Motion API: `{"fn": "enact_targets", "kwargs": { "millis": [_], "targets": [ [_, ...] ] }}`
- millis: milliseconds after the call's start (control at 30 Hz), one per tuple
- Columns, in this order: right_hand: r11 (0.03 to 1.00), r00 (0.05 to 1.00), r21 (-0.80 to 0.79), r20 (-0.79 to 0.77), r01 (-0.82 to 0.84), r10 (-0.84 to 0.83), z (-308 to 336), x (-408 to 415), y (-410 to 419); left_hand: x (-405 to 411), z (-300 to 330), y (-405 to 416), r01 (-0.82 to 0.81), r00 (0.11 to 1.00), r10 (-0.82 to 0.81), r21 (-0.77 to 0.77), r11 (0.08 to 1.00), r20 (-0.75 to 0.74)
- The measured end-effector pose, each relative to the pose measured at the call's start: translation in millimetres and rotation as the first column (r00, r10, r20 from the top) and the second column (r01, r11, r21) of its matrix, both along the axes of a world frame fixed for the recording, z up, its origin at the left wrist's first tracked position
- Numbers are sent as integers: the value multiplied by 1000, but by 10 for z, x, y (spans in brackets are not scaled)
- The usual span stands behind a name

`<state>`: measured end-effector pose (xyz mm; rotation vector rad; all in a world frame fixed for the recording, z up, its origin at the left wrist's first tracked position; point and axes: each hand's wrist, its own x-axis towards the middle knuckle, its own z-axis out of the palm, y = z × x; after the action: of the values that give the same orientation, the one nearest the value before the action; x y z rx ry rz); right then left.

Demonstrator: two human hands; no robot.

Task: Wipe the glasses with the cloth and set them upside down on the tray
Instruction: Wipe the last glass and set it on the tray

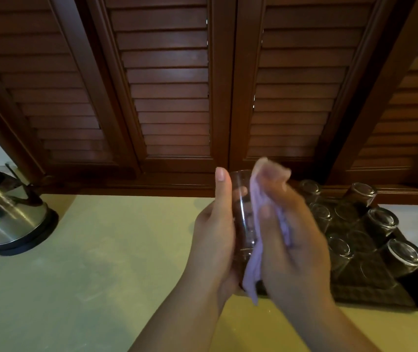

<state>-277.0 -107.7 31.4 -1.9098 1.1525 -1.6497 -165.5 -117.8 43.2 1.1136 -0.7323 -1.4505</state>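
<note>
A clear drinking glass (244,214) is held upright in front of me, above the counter. My left hand (215,232) grips it from the left side, thumb up along its wall. My right hand (293,240) holds a pale purple cloth (258,260) against the glass's right side; the cloth drapes over the rim and hangs below the hand. To the right lies a dark woven tray (370,293) carrying several glasses (403,255) that stand upside down in rows.
A steel electric kettle (9,214) on a black base stands at the left end of the pale yellow-green counter (116,250). Dark wooden louvred shutters (172,97) rise behind the counter. A white surface shows beyond the tray at far right.
</note>
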Motion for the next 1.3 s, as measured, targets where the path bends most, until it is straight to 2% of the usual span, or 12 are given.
{"fn": "enact_targets", "kwargs": {
  "millis": [100,167,267,367,433,500,633,800,933,1033,1100,1300],
  "targets": [
    [986,988,149,147,-77,55,249,-48,-177,-84,10,57,30,994,-32,-23,999,-107],
    [994,994,85,97,-62,54,250,-20,-93,-77,53,29,32,988,-39,-46,998,-152],
    [999,999,-36,-41,0,-1,-97,86,199,-1,80,-61,28,999,-27,-77,997,17],
    [998,997,-54,-62,32,-36,-272,131,360,50,70,-116,-87,995,89,-46,995,45],
    [997,999,-74,-46,-7,3,-158,100,222,36,68,-70,-79,996,81,-41,996,40],
    [999,999,-31,-13,-32,32,61,40,21,-17,55,-9,-49,999,48,-42,998,-9],
    [971,969,195,229,-137,90,269,-30,-167,-82,38,15,28,969,-37,-42,999,-244],
    [1000,997,23,81,-19,17,-164,150,296,20,87,-68,-45,996,50,-71,996,70],
    [1000,999,-17,32,-2,3,-130,107,195,38,45,-64,-86,995,88,-40,996,45],
    [986,982,157,187,-59,29,187,29,-97,-39,57,5,-24,993,20,-34,999,-116],
    [966,957,226,286,-122,53,258,-15,-184,-80,103,31,12,991,-19,-53,999,-136],
    [993,982,111,187,-49,28,-186,237,328,33,202,-36,-123,979,135,-86,989,150]
  ]
}}
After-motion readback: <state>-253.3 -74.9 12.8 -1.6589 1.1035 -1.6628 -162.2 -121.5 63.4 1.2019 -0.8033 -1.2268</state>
